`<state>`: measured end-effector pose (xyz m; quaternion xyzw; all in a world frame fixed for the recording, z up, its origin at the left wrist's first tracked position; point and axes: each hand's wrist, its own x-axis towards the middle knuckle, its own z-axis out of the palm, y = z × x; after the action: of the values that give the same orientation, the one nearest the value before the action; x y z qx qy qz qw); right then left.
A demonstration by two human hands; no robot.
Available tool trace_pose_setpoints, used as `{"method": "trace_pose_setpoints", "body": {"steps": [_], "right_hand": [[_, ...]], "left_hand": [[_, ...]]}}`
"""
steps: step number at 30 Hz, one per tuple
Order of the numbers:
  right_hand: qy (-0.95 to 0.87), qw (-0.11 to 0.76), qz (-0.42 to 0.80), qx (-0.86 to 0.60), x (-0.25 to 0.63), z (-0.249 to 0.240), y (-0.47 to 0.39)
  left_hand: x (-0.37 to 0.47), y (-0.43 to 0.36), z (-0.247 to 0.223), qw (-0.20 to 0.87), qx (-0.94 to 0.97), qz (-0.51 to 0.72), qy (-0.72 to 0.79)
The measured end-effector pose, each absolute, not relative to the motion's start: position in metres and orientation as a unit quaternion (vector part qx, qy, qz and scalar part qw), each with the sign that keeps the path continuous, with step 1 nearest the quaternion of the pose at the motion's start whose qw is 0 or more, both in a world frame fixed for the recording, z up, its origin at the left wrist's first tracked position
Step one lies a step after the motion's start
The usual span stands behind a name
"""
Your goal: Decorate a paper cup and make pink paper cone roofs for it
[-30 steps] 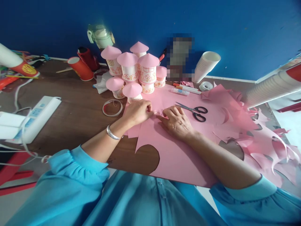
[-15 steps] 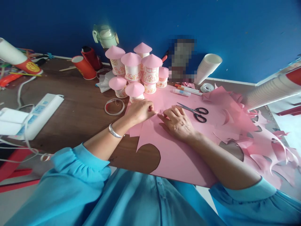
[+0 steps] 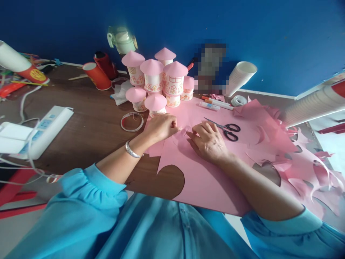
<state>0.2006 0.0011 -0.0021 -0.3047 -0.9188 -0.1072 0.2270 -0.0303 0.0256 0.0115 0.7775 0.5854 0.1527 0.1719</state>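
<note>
My left hand (image 3: 162,128) is closed in a pinch over the pink paper (image 3: 205,180), its thumb pointing right. Close beside it, my right hand (image 3: 208,141) has its fingers curled and bent toward the left thumb. Between the fingertips is something thin and pale, too small to make out. Just beyond my left hand stand paper cup towers (image 3: 152,79) with pink cone roofs and drawn flowers. Scissors with black handles (image 3: 231,132) lie beside my right hand. A ring-shaped roll of tape (image 3: 132,122) rests left of my left wrist.
Pink paper scraps (image 3: 299,169) are heaped on the right. Behind them are stacked white cups (image 3: 242,77), a white tape roll (image 3: 239,101) and markers (image 3: 218,103). A power strip (image 3: 45,131) with cables is at the left; a red cup (image 3: 97,76) leans at the back.
My right hand has moved slightly right, widening the gap between the hands. A thin pale thing now shows in that gap. My left hand has hardly moved.
</note>
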Motion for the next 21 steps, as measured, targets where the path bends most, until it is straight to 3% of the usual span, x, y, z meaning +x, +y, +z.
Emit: {"method": "trace_pose_setpoints", "body": {"steps": [21], "right_hand": [[-0.949, 0.194, -0.057, -0.244, 0.1961, -0.0091, -0.0007]], "left_hand": [[-0.0321, 0.0264, 0.01, 0.168, 0.784, 0.152, 0.578]]}}
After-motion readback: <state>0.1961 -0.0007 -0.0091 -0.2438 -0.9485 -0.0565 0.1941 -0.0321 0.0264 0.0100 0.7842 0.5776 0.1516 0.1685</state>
